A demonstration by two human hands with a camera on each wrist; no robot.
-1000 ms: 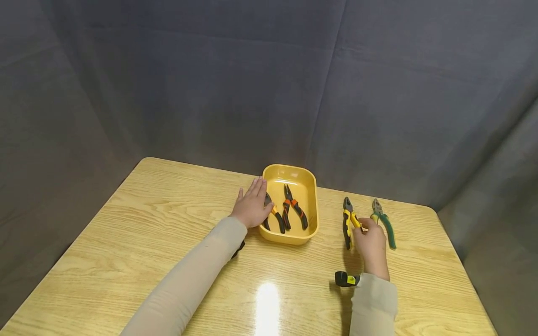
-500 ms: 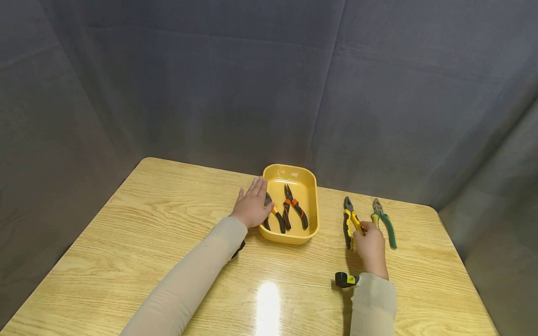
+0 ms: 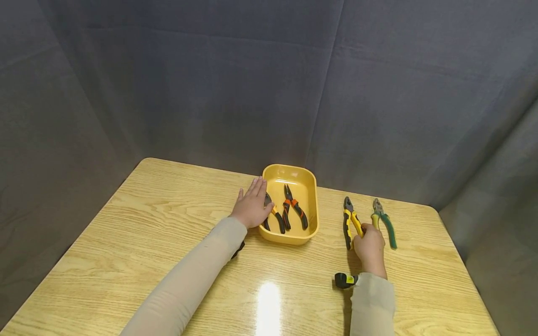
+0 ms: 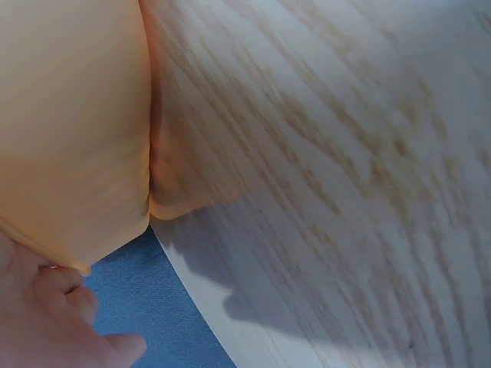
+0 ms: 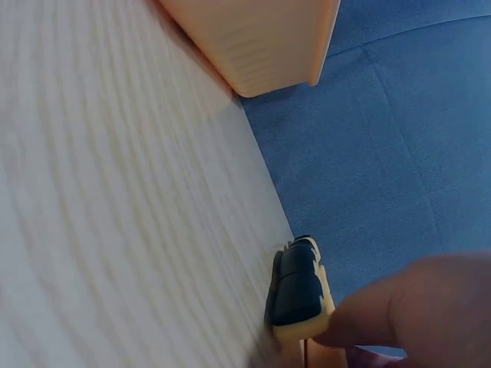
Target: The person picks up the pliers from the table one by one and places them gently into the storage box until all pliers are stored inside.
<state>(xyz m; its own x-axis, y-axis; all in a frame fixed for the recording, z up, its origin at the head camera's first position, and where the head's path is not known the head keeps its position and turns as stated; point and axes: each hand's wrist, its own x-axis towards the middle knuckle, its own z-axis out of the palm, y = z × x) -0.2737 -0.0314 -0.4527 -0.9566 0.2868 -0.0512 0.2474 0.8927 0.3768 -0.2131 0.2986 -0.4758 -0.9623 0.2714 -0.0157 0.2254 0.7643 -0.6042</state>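
Observation:
My left hand rests on the left rim of a yellow tray, its fingers straight. Inside the tray lie orange-and-black long-nose pliers and a second pair of pliers, partly hidden under that hand. To the right of the tray, my right hand grips the right handle of yellow-and-black pliers, whose jaws point away from me. The thumb pressed against the pliers shows in the right wrist view. The left wrist view has the left hand beside the tray's side wall.
Green-handled pliers lie just right of my right hand. Behind the far edge of the wooden table hangs a grey curtain. A black wrist camera sticks out from the right wrist.
My right hand has shifted slightly, and its fingers have curled closer round the handle of the yellow-and-black pliers. The left hand and the tray have stayed in place.

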